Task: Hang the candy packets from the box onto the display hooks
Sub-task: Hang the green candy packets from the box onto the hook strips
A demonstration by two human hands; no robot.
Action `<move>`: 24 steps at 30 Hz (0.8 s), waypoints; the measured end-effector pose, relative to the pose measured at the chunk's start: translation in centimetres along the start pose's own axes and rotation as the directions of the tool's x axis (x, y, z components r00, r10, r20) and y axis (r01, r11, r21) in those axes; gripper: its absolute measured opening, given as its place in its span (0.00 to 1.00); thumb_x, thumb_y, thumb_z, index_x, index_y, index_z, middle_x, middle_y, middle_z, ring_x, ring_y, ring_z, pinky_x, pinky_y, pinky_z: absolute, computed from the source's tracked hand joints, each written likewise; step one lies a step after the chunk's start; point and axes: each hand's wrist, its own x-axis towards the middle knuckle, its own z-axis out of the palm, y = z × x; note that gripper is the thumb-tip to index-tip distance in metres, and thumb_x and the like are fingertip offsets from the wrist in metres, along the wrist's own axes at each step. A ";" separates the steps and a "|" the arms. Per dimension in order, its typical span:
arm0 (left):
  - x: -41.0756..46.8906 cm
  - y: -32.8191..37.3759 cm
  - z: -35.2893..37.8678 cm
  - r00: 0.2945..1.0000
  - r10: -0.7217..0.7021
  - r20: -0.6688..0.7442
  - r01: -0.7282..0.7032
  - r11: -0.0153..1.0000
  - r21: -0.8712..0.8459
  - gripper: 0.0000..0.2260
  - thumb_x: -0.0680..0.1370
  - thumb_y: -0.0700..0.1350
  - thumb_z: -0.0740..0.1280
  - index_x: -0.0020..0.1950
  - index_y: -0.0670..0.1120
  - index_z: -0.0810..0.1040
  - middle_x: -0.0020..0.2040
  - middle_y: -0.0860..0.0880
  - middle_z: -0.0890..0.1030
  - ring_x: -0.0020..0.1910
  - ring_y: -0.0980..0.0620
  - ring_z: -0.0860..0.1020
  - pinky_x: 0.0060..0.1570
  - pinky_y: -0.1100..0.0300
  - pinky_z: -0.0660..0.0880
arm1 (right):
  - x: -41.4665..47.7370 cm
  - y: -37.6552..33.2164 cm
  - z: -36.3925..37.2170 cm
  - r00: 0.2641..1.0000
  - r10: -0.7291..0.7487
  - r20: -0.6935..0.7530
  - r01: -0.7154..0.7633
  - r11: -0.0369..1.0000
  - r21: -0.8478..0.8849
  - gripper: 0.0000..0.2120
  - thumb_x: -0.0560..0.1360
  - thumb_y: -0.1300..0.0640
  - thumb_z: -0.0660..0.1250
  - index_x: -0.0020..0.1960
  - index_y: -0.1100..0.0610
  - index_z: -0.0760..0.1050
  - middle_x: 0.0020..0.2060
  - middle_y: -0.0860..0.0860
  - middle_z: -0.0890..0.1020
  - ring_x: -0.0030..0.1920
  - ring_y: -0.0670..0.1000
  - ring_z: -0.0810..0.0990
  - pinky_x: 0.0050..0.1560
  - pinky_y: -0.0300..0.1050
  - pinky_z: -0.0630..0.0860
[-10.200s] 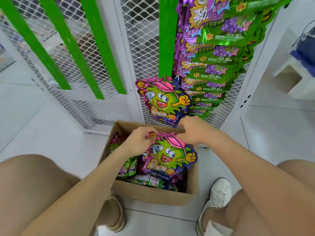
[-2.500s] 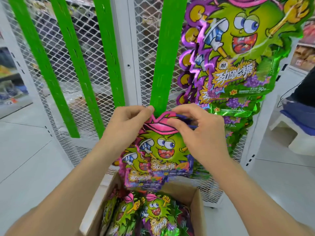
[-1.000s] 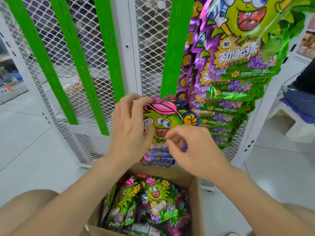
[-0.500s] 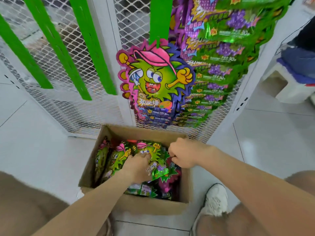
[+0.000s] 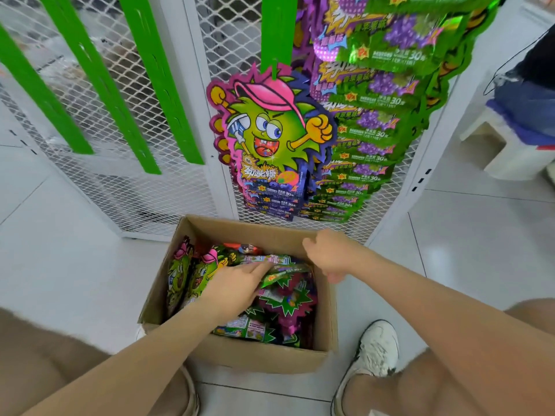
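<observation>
A cardboard box (image 5: 240, 354) stands on the floor between my knees, holding several green and purple candy packets (image 5: 286, 298). My left hand (image 5: 237, 285) reaches into the box and lies on the packets with fingers stretched out. My right hand (image 5: 330, 255) hovers over the box's right rim, fingers loosely curled, holding nothing. Above the box a stack of packets with a pink-capped green character (image 5: 267, 136) hangs from the bottom of a green hook strip (image 5: 274, 31). To its right hang several green grape packets (image 5: 375, 115).
Three more green strips (image 5: 99, 76) slant across the white mesh rack (image 5: 150, 190), with nothing hanging on them. A white stool (image 5: 510, 148) and a seated person's leg are at the right edge. My white shoe (image 5: 372, 352) is beside the box on the tiled floor.
The packet held at the strip one second ago now hangs there. Both hands dropped to the box; the left has shifted right over the packets, the right has drifted to the right rim.
</observation>
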 end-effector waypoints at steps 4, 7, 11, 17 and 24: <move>-1.7 0.8 -4.2 0.934 0.164 -0.316 -0.167 0.986 0.018 0.43 0.58 0.25 0.76 0.74 0.43 0.79 0.69 0.46 0.83 0.63 0.49 0.85 0.56 0.61 0.81 | -1.2 0.5 -0.3 0.933 0.125 0.339 -0.344 0.595 0.726 0.23 0.86 0.48 0.63 0.73 0.64 0.69 0.65 0.67 0.80 0.51 0.61 0.87 0.52 0.55 0.85; -2.5 0.9 -6.8 0.930 0.273 -0.246 -0.286 0.958 -0.016 0.46 0.63 0.30 0.78 0.80 0.43 0.71 0.78 0.44 0.74 0.73 0.47 0.78 0.67 0.56 0.77 | -0.7 1.1 0.1 0.987 0.025 0.158 -0.152 0.461 0.874 0.17 0.81 0.63 0.72 0.67 0.67 0.76 0.55 0.61 0.87 0.53 0.57 0.88 0.47 0.53 0.86; -3.9 -0.2 -9.1 0.983 0.153 0.101 -0.154 0.988 0.007 0.57 0.69 0.60 0.75 0.86 0.59 0.40 0.87 0.50 0.41 0.86 0.49 0.45 0.83 0.49 0.49 | -2.1 1.0 -0.5 0.997 -0.024 -0.076 0.074 0.619 0.782 0.11 0.73 0.69 0.77 0.55 0.62 0.83 0.50 0.59 0.88 0.49 0.57 0.88 0.54 0.59 0.84; -3.1 0.9 -12.1 0.944 -0.249 -0.219 0.070 0.796 -0.601 0.31 0.83 0.50 0.66 0.82 0.56 0.54 0.77 0.56 0.65 0.76 0.55 0.67 0.76 0.44 0.66 | -6.8 -1.3 -1.9 0.953 -0.214 -0.215 0.299 0.777 0.554 0.14 0.72 0.66 0.79 0.52 0.52 0.82 0.45 0.56 0.88 0.41 0.51 0.85 0.46 0.51 0.85; -0.5 2.1 -20.9 0.868 -0.386 -0.312 -0.050 0.558 -0.828 0.09 0.86 0.52 0.66 0.52 0.49 0.81 0.46 0.36 0.80 0.44 0.50 0.76 0.49 0.50 0.71 | -11.9 -3.1 -5.1 0.764 -0.429 -0.481 0.591 0.765 0.256 0.12 0.73 0.50 0.79 0.53 0.42 0.80 0.44 0.35 0.81 0.44 0.33 0.79 0.52 0.38 0.76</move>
